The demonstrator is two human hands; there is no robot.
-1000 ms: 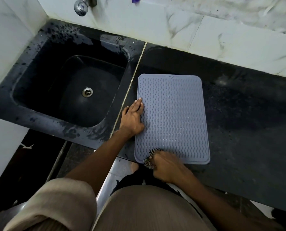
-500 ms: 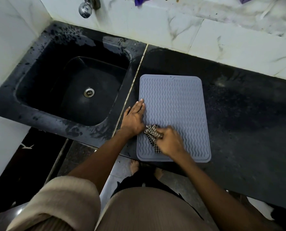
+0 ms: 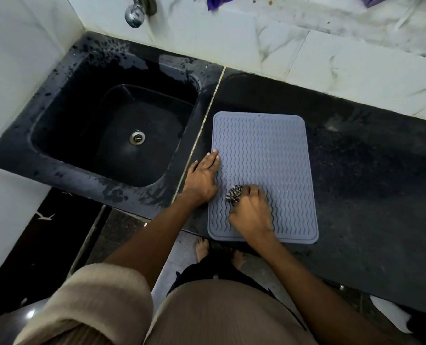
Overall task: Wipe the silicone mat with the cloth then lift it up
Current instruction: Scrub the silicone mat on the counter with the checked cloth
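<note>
My left hand [image 3: 202, 178] lay flat, fingers straight, on the grey silicone mat's [image 3: 269, 155] left edge; my right hand's [image 3: 251, 210] grip bunched the checked cloth [image 3: 234, 193] on it.

Right hand [image 3: 250, 215] with cloth [image 3: 234, 193] moved up mat [image 3: 276, 150], rightward.

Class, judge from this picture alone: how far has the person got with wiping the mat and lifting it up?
Done: nothing can be confirmed as finished. In hand: the right hand grips the checked cloth on the grey silicone mat, while the left hand lies flat on its left edge. Left: the rest of the wiping and the lift, since the mat lies flat on the black counter.
</note>
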